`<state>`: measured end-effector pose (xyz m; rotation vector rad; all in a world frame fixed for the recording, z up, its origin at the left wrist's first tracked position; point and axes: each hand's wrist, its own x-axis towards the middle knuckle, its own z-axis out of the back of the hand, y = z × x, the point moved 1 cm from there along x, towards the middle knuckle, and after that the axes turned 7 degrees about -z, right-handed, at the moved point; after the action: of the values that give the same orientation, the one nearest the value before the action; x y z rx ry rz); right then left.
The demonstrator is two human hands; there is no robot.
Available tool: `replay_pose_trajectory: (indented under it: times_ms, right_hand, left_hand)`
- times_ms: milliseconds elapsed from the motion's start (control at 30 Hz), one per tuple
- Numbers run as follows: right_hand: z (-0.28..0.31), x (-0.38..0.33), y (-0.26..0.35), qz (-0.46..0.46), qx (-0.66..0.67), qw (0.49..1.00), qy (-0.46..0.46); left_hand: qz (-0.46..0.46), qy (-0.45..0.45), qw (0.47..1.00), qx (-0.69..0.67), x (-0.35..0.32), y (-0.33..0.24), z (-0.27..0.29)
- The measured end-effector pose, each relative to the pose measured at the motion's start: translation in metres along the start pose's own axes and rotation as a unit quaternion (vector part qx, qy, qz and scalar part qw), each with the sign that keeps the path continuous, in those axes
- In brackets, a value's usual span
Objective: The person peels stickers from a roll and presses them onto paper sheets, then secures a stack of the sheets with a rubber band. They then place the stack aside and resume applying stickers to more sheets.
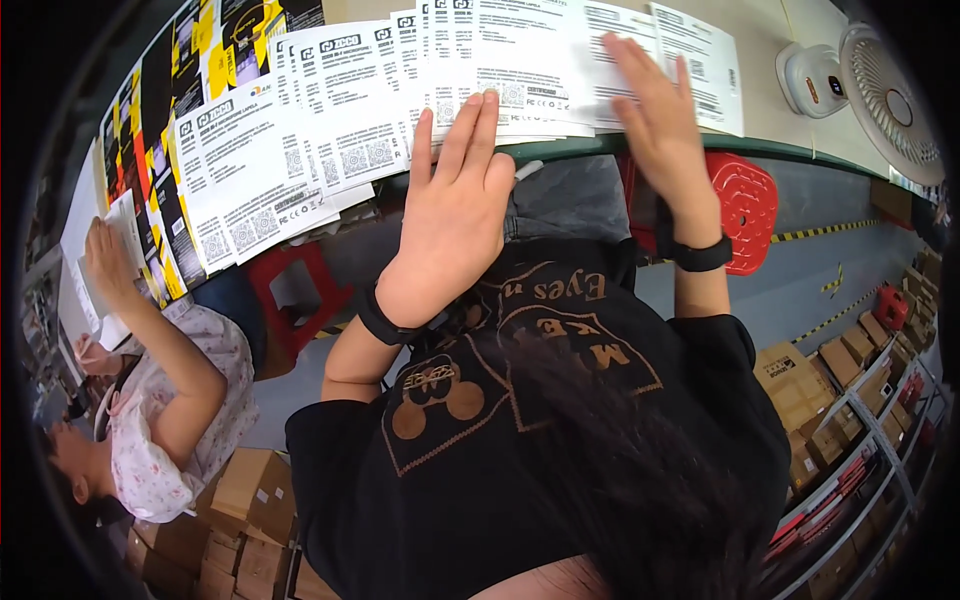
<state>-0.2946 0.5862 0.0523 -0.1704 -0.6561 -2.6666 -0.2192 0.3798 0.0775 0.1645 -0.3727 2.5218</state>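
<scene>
White printed sheets (340, 120) lie fanned out in an overlapping row along the green-edged table (800, 152). My left hand (452, 205) is raised flat at the table's near edge, fingers straight, with the fingertips against the lower edge of the sheets. My right hand (655, 115) lies flat, palm down, on the sheets at the right end of the fan (700, 60). Neither hand grips anything. Both wrists carry a black band. My black shirt with a brown print fills the lower middle.
A white desk fan (880, 90) stands at the table's right end. Black and yellow printed sheets (160, 110) lie at the left. A co-worker in a floral top (165, 400) handles white sheets at far left. Red stools (745, 205) stand below; cardboard boxes (800, 385) and shelves at the right.
</scene>
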Motion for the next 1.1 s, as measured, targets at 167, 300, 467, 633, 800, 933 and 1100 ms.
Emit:
replay_pose_trajectory:
  times_ms: [167,300,467,633,800,933,1100]
  right_hand:
    - [0.022,-0.004,-0.001,0.016,0.133,0.991,-0.003]
    - [0.026,-0.010,0.039,-0.087,0.437,0.887,0.121]
    - [0.020,-0.010,0.050,-0.174,0.553,0.800,0.153]
    - [0.018,-0.012,0.060,-0.190,0.565,0.797,0.099]
    - [0.020,-0.009,0.059,-0.187,0.594,0.776,0.098]
    - [0.018,-0.006,0.047,-0.074,0.546,0.834,0.032]
    - [0.020,-0.003,0.055,-0.127,0.649,0.742,-0.108]
  left_hand:
    - [-0.007,-0.078,0.992,-0.103,0.006,0.003,0.010]
    - [0.046,-0.138,0.905,-0.400,0.010,0.010,0.023]
    - [0.111,-0.163,0.885,-0.422,0.018,0.007,0.023]
    - [0.038,-0.280,0.929,-0.239,0.025,0.001,0.027]
    - [0.057,-0.204,0.916,-0.341,0.024,0.006,0.015]
    - [0.155,-0.165,0.888,-0.399,0.024,-0.003,0.022]
    - [0.205,-0.187,0.852,-0.444,0.023,0.000,0.018]
